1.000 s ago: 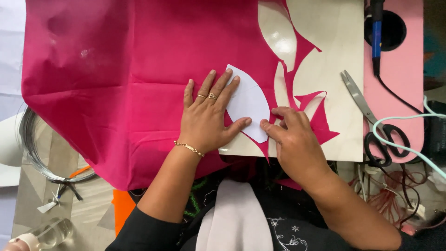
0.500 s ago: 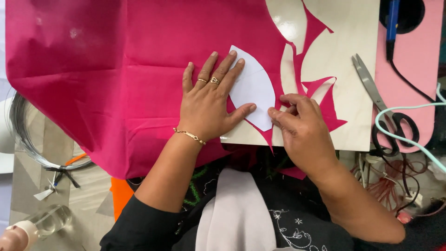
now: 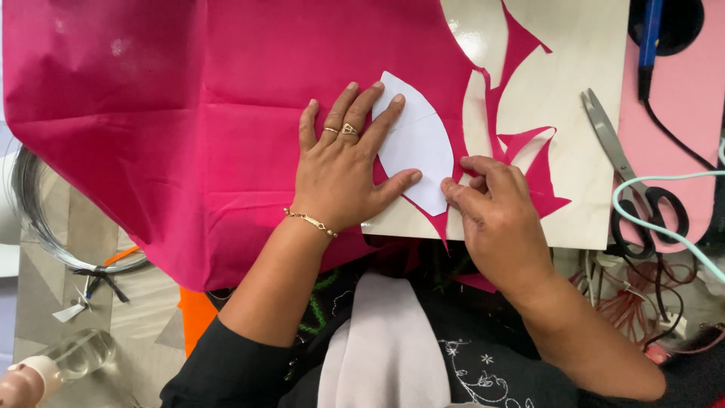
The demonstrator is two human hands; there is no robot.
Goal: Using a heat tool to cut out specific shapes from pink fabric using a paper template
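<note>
Now the left hand [image 3: 343,177] lies flat, fingers spread wide, gripping nothing, pressing a white leaf-shaped paper template [image 3: 414,147] down onto the big pink fabric sheet [image 3: 189,113]; the template sits at the sheet's right edge, near the middle of the view, over a pale wooden board [image 3: 581,60]. The right hand [image 3: 495,208] comes in from the near right, fingertips pinched narrow at the template's near tip; whether they hold a marker or only the paper edge, the view does not show. To the right of the template the fabric already shows leaf-shaped cut-outs, with thin pink strips left between them. Judged from here, doing this step well means keeping the flat palm steady so the template cannot creep on the slippery sheet; the pinching hand should follow the curve closely and stay clear of the earlier gaps, so the shape lands on whole fabric. Scissors [image 3: 627,177] lie on the board's right edge, well apart from both hands; a coil of wire [image 3: 34,219] rests at the far left; a clear bottle [image 3: 72,355] lies at the near left corner.
</note>
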